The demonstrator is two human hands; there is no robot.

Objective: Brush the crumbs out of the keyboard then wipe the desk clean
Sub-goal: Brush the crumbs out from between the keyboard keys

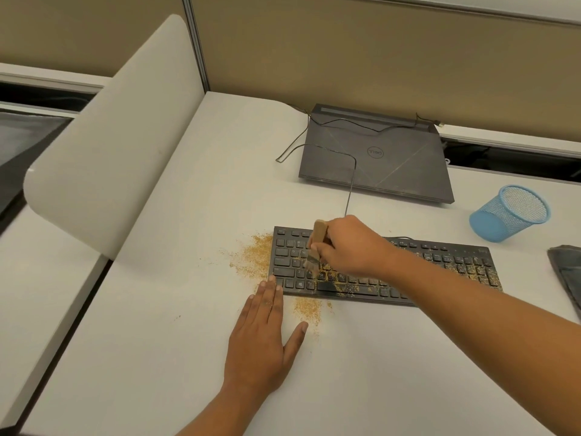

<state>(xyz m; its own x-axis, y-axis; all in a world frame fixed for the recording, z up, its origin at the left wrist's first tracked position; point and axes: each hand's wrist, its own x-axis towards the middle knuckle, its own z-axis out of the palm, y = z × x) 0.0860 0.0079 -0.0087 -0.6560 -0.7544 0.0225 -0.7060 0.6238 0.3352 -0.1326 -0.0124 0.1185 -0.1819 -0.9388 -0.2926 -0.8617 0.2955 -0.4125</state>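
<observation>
The broad white desk point(188, 215) fills mid-frame. Centre-right lies the flat black plastic keyboard point(440, 265), probably light and prone to sliding. The left hand point(264, 335) lies flat, fingers straight, at its lower-left corner. The right hand point(349, 247) pinches the small wooden-handled brush point(318, 239) by the handle, over the left keys. Loose tan crumbs point(254, 256) should scatter easily.

Office cubicle. Tan fabric partition walls point(345, 58) with a grey metal post point(196, 42) close off the far side. White tabletop point(157, 309) has a white rounded divider panel point(110, 136) standing along its left edge, and another white desk surface point(47, 278) lies beyond it at left. Closed dark Dell laptop point(393, 158) sits far on the tabletop, with thin cables point(349, 184) trailing over and beside it. Black wired keyboard point(456, 262) lies nearer, centre-right. Blue mesh pen cup point(509, 212) stands at right.
</observation>
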